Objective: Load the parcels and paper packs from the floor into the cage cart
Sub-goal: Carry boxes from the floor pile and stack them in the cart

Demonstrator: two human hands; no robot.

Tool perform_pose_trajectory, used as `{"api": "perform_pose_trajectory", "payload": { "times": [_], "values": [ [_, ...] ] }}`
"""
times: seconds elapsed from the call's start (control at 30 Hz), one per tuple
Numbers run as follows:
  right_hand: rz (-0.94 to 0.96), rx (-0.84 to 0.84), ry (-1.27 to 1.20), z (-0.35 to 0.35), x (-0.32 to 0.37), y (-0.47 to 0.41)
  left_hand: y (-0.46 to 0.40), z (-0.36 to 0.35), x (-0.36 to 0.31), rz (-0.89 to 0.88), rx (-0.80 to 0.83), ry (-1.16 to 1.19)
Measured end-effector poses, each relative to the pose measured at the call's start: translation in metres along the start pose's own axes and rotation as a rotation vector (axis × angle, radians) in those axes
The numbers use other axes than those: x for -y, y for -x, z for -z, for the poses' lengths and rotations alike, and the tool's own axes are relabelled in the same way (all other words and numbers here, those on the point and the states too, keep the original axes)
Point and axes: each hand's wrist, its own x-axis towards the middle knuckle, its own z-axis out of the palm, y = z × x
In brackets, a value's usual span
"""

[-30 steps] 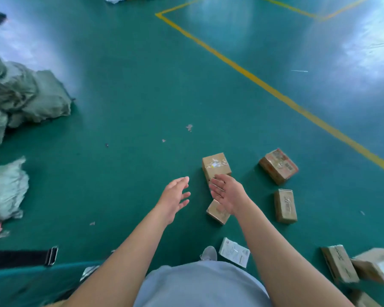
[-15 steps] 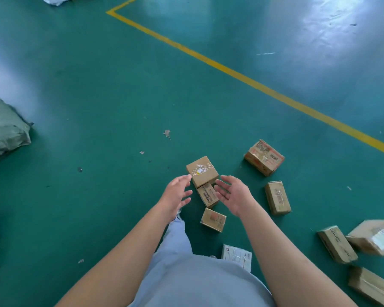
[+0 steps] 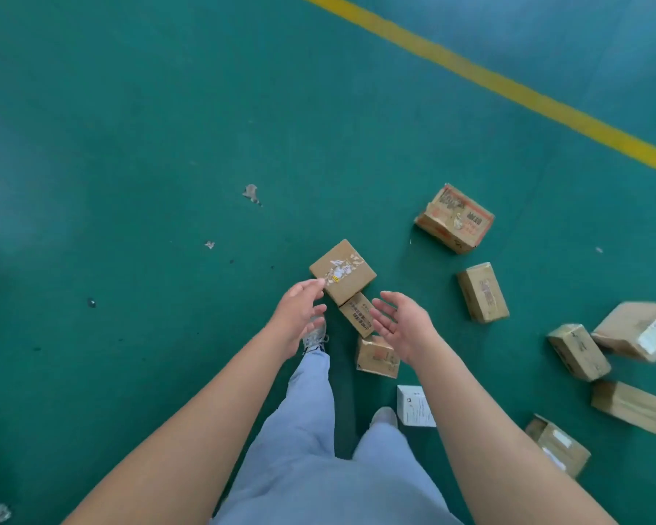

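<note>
Both bare arms reach forward and down over the green floor (image 3: pixel 129 145). The left hand (image 3: pixel 300 316) has its palm turned inward, fingers loosely spread and holding nothing, its fingertips over the near edge of a square cardboard box (image 3: pixel 343 270). A narrow box (image 3: pixel 356 320) lies between the two hands. The right hand (image 3: pixel 402 327) faces the left, palm up and inward, fingers relaxed and empty, above a small box (image 3: pixel 375 358). Further right, more boxes (image 3: pixel 481 293) lie scattered on the floor.
</note>
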Motion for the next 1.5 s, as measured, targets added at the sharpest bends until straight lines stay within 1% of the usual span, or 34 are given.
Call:
{"api": "perform_pose_trajectory", "payload": {
  "times": [0.17,0.3,0.43,0.57,0.67,0.8,0.93,1.03,1.1,1.17,1.27,1.4,1.5],
  "values": [
    [-0.031,-0.041,0.075,-0.025,0.022,-0.070,-0.087,0.012,-0.016,0.112,0.028,0.008],
    [-0.088,-0.078,0.195,-0.032,0.029,-0.136,-0.158,0.017,-0.006,0.204,0.012,-0.024],
    [-0.148,-0.087,0.301,-0.035,0.017,-0.237,-0.259,0.017,0.026,0.293,-0.020,-0.015],
    [-0.195,-0.109,0.505,-0.040,-0.006,-0.337,-0.355,0.014,0.061,0.371,-0.063,0.029],
    [-0.130,-0.072,0.696,-0.042,-0.025,-0.411,-0.424,0.006,0.096,0.402,-0.068,0.013],
    [-0.014,-0.018,0.898,-0.041,-0.032,-0.472,-0.479,-0.004,0.138,0.458,-0.053,-0.022],
    [0.036,0.008,0.990,-0.033,-0.042,-0.536,-0.528,-0.012,0.186,0.510,-0.039,-0.053],
    [0.110,-0.049,0.975,-0.027,-0.050,-0.579,-0.562,-0.017,0.216,0.526,-0.034,-0.059],
    [0.138,-0.084,0.950,-0.024,-0.052,-0.603,-0.578,-0.021,0.226,0.530,-0.008,-0.057],
    [0.115,-0.101,0.934,-0.022,-0.054,-0.621,-0.591,-0.026,0.234,0.524,0.041,-0.067],
    [0.111,-0.088,0.908,-0.025,-0.053,-0.630,-0.599,-0.028,0.236,0.498,0.057,-0.091],
    [0.250,-0.031,0.929,-0.047,-0.034,-0.607,-0.591,-0.012,0.217,0.397,0.015,-0.070],
    [0.325,0.012,0.969,-0.071,-0.012,-0.573,-0.570,0.002,0.181,0.323,-0.042,-0.008]
  ]
}}
